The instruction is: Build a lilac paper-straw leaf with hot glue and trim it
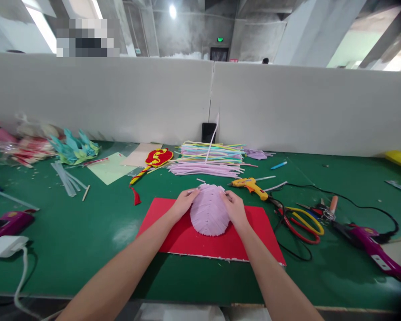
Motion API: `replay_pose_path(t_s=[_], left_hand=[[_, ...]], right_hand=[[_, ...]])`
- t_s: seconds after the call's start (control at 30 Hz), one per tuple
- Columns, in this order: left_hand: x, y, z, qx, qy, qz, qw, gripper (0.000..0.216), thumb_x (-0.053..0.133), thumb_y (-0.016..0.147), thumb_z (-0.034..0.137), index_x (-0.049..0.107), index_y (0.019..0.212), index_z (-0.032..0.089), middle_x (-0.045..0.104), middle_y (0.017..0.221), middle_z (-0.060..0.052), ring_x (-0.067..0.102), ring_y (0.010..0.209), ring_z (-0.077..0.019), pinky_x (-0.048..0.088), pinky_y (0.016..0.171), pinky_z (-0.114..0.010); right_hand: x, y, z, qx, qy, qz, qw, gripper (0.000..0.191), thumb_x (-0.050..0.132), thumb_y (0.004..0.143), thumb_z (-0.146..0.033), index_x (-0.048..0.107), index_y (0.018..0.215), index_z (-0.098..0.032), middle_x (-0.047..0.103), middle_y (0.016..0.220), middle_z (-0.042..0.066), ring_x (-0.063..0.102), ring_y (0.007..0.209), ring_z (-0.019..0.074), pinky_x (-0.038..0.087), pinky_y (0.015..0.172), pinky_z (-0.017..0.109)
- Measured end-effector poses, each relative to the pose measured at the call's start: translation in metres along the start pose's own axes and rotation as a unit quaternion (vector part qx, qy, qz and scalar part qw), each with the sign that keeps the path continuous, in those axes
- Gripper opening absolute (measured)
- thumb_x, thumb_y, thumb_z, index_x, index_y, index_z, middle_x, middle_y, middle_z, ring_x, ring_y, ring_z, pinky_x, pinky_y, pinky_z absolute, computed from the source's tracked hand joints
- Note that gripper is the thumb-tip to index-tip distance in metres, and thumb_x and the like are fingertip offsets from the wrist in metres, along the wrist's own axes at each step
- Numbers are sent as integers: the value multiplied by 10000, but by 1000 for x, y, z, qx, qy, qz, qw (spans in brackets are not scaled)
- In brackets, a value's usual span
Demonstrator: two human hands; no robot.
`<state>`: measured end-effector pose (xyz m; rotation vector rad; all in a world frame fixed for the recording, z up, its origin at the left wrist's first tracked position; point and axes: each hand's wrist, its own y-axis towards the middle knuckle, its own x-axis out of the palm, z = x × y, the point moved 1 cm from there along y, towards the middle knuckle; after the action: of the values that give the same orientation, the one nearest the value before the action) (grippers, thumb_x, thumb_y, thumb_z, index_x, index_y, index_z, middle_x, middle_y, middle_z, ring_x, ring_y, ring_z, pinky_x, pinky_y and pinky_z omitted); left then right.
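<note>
A lilac oval piece [209, 212], ribbed like a leaf and made of pipe-cleaner strips, lies on a red sheet [200, 243] on the green table. My left hand [183, 204] holds its left edge, fingers curled against it. My right hand [234, 206] grips its right edge the same way. Both forearms reach in from the near edge of the table.
A stack of pastel pipe cleaners [209, 160] lies behind the red sheet. A yellow glue gun [250, 186], scissors [304, 223] and a purple glue gun [370, 243] are to the right. Teal paper flowers [73, 149], clear sticks [65, 178] and a red-yellow ornament [155, 159] are on the left. White partitions [287, 107] wall the back.
</note>
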<state>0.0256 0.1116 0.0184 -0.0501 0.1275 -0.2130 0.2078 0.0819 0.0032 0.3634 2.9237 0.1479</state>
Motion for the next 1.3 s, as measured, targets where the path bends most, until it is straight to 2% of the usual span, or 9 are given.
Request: replay_pose_path(t_s=[0.27, 0.5, 0.83, 1.3], left_hand=[[1, 0, 1, 5, -7, -14, 1000, 490, 600, 696, 582, 678, 800, 110, 680, 781, -43, 561, 755, -195, 407, 715, -287], [3, 1, 0, -1, -16, -24, 1000, 463, 590, 725, 556, 677, 814, 109, 676, 787, -45, 555, 752, -190, 405, 712, -288], [3, 3, -1, 10, -9, -34, 999, 383, 602, 718, 517, 633, 703, 135, 617, 671, -6, 517, 675, -166, 381, 643, -266], [3, 4, -3, 7, -10, -21, 1000, 389, 621, 704, 509, 684, 750, 128, 660, 716, -26, 542, 704, -185, 391, 656, -271]], right_hand=[[-1, 1, 0, 7, 0, -2, 1000, 353, 550, 735, -524, 548, 711, -171, 486, 563, -36, 373, 520, 104, 289, 498, 233], [-4, 0, 1, 13, -9, -8, 1000, 336, 551, 744, -511, 533, 706, -177, 410, 542, -50, 318, 512, 97, 263, 484, 230], [-5, -2, 1, 13, -10, -2, 1000, 365, 545, 747, -541, 537, 694, -181, 379, 523, -59, 287, 492, 91, 252, 462, 229], [0, 2, 2, 1, -15, -16, 1000, 354, 542, 741, -535, 522, 673, -188, 345, 495, -70, 279, 477, 91, 238, 456, 234]])
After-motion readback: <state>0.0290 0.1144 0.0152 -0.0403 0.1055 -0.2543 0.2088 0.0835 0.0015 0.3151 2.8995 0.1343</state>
